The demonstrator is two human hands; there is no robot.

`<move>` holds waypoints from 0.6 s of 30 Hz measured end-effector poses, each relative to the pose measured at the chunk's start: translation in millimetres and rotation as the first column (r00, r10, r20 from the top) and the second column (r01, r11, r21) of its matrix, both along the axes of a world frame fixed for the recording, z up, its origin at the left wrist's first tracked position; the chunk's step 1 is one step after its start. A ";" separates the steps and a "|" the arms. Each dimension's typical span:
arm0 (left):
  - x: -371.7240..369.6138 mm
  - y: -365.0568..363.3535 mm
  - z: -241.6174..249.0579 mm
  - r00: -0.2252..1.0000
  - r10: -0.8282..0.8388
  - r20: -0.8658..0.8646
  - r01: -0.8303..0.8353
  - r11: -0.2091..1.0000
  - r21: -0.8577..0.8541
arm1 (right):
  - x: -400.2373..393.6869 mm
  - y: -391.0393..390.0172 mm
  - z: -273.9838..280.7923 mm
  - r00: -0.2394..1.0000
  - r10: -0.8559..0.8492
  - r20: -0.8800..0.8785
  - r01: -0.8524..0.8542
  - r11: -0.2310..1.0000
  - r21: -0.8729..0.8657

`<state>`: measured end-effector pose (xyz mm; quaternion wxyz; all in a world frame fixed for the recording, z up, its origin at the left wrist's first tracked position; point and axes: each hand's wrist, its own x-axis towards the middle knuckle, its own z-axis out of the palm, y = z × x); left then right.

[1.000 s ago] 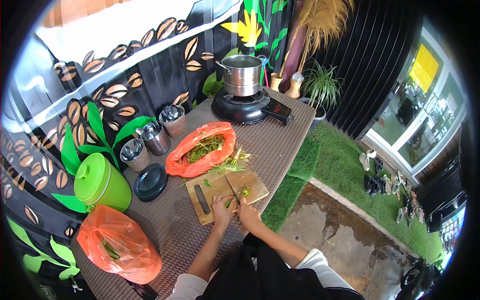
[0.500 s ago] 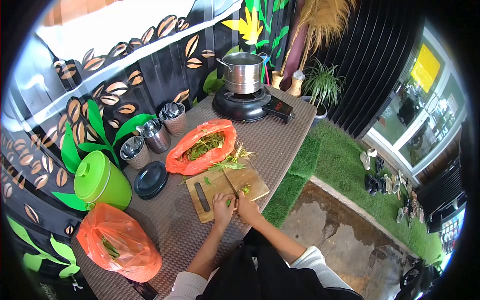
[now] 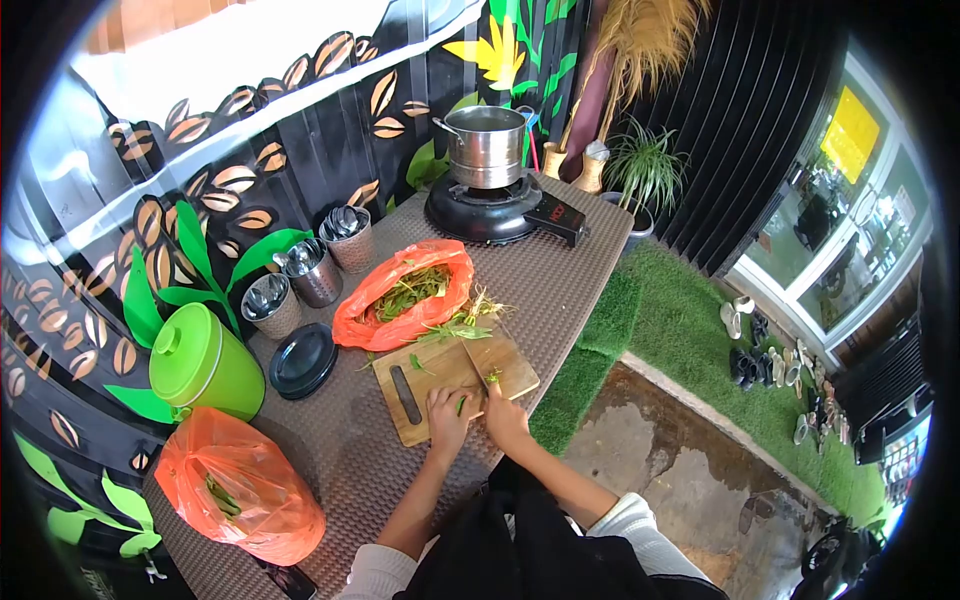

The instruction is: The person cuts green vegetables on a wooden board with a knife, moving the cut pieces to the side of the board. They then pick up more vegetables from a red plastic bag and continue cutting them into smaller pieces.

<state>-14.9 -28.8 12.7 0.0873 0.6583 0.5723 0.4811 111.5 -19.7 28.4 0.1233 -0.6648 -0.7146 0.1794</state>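
On the wooden cutting board (image 3: pixel 422 425), my left hand (image 3: pixel 446 418) is closed around a small bunch of green stems (image 3: pixel 461 405). My right hand (image 3: pixel 505 420) grips a knife (image 3: pixel 477 364) just to the right, its blade pointing away from me over the board. Small chopped green bits (image 3: pixel 493 376) lie beside the blade. A loose leaf (image 3: pixel 419 364) rests on the board's left part. Beyond the far edge, an open orange plastic bag (image 3: pixel 360 332) holds leafy greens (image 3: pixel 410 293), with some pale-rooted stalks (image 3: pixel 484 306) spilling beside it.
A steel pot (image 3: pixel 487 150) stands on a black portable stove (image 3: pixel 480 215) at the table's far end. Cutlery cups (image 3: pixel 313 277), dark stacked plates (image 3: pixel 303 360) and a green lidded container (image 3: pixel 205 355) line the wall side. Another orange bag (image 3: pixel 240 485) sits at near left.
My right hand and the knife have shifted slightly to the right, opening a gap from my left hand. My left hand stays nearly in place with the stems.
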 end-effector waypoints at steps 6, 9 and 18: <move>9.9 12.5 2.1 0.994 -0.047 -0.098 0.041 0.997 -0.066 | 14.2 3.5 20.5 0.996 0.055 -0.073 -0.065 0.989 -0.136; 15.9 22.3 -3.8 0.996 -0.089 0.000 0.089 0.994 -0.057 | 15.9 3.8 20.0 0.993 0.066 -0.099 -0.079 0.988 -0.136; 13.7 16.0 -3.6 0.996 -0.092 -0.022 0.091 0.996 -0.010 | 4.6 -0.7 18.2 0.991 -0.031 -0.127 0.015 0.992 -0.126</move>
